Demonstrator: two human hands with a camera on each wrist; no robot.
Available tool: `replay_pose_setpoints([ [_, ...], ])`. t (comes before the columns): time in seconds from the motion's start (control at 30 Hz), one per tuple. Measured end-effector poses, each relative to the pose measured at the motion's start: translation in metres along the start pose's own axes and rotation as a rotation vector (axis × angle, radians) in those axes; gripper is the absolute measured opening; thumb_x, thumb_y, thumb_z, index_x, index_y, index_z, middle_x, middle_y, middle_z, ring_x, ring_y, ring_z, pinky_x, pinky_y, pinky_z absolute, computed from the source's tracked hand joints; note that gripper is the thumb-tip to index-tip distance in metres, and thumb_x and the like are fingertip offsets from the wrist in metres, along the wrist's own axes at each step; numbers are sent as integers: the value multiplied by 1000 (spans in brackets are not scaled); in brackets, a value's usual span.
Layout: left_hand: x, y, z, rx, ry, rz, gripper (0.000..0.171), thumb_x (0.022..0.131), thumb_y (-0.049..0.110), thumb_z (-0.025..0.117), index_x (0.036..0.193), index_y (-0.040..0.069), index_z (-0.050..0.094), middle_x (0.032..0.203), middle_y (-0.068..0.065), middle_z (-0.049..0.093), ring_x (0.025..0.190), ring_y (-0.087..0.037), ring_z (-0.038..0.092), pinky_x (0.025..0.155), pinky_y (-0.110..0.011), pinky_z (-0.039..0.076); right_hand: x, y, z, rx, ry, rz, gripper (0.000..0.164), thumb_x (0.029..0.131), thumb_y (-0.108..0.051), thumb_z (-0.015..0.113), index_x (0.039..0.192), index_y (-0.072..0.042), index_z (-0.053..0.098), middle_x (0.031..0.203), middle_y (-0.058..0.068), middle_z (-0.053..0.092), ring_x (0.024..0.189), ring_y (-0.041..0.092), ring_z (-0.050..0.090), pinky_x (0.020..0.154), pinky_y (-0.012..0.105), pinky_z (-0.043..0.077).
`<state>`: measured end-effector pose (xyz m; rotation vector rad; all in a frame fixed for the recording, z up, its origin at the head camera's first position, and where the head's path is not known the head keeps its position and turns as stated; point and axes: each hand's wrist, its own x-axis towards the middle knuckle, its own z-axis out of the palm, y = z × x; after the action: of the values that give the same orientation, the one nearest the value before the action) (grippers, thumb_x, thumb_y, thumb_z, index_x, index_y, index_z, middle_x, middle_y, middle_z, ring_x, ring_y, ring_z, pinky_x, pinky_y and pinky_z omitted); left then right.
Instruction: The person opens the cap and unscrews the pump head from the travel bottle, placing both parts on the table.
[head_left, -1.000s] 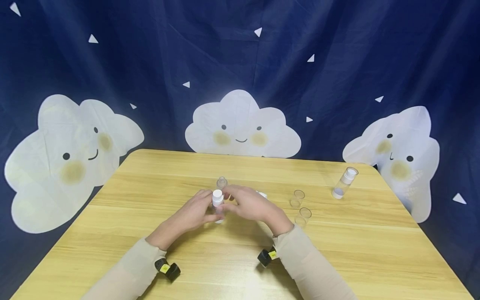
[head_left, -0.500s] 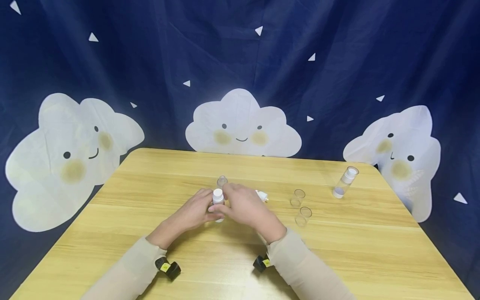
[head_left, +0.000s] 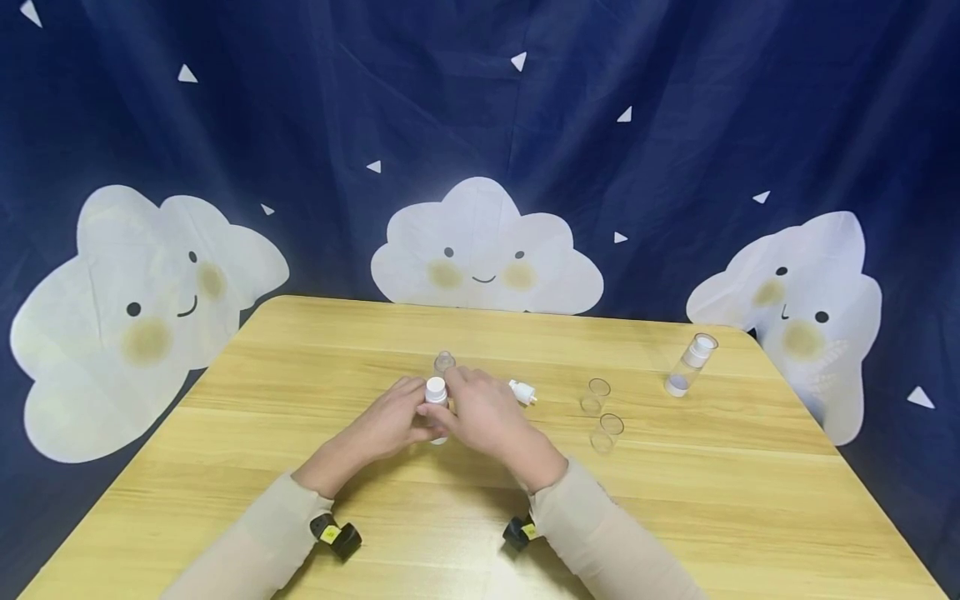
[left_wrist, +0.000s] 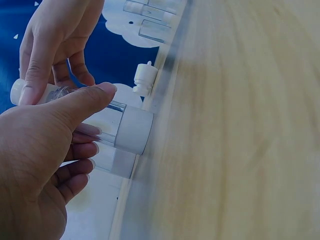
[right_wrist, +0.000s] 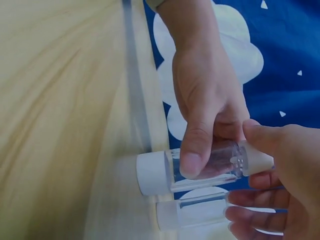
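A small clear pump bottle [left_wrist: 135, 129] with a white base and a white pump top [right_wrist: 256, 160] stands upright on the table. My left hand [head_left: 388, 419] grips its clear body, the thumb [right_wrist: 195, 155] lying across the front. At the top, my right hand [head_left: 486, 412] pinches the white part between thumb and forefinger, its other fingers loosely spread. A second clear bottle [head_left: 444, 362] with a white base [right_wrist: 168, 215] stands just behind and has no pump on it. Beyond my right hand a loose white pump [head_left: 522, 392] lies on its side.
Two clear caps [head_left: 596, 397] stand on the wooden table [head_left: 450, 533] to the right. Farther right, near the back, is a complete bottle [head_left: 690, 367] with a clear cap over its white top. A dark blue curtain [head_left: 450, 83] with clouds hangs behind the table.
My right hand has moved slightly left, its thumb coming onto the bottle's white top. The loose white pump has come into fuller view behind it. My left hand keeps its place.
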<state>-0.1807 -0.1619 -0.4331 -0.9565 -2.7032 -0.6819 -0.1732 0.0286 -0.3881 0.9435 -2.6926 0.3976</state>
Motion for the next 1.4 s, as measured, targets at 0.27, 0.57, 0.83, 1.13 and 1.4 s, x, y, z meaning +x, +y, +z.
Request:
replay_pose_setpoints([
  [0.27,0,2,2,-36,-13,-13,43,79,34,81,112,16,61,110,3,61,110,-22,54,95,-40,47,-1,9,-6,81,-90,-63,75,97,-53,51,148,-1,35,120,11,64,100,22,64,82,37,54],
  [0.57,-1,4,4,-48,-28,-31,51,79,37,81,120,14,61,109,4,61,113,-22,53,98,-41,45,-1,21,-7,224,-180,-60,39,96,-50,55,120,-19,54,109,0,64,97,18,62,81,34,52],
  [0.83,2,4,5,-52,-28,-18,58,79,37,81,127,14,60,118,1,62,113,-22,53,97,-42,45,-2,28,-10,306,-219,-47,42,96,-47,56,127,-19,55,112,-1,64,102,18,62,84,35,52],
  [1.13,5,0,1,-45,-17,-12,65,79,38,81,134,14,56,126,-1,61,115,-24,53,100,-45,44,4,31,-14,357,-224,-63,40,96,-46,58,126,-19,58,112,-3,63,103,16,60,86,34,50],
  [1.4,2,-2,-2,-45,-24,-16,59,81,41,79,129,14,58,116,1,63,115,-25,53,99,-45,44,7,23,-18,273,-217,-6,51,89,-56,62,124,-19,57,115,-2,63,104,17,60,86,35,50],
])
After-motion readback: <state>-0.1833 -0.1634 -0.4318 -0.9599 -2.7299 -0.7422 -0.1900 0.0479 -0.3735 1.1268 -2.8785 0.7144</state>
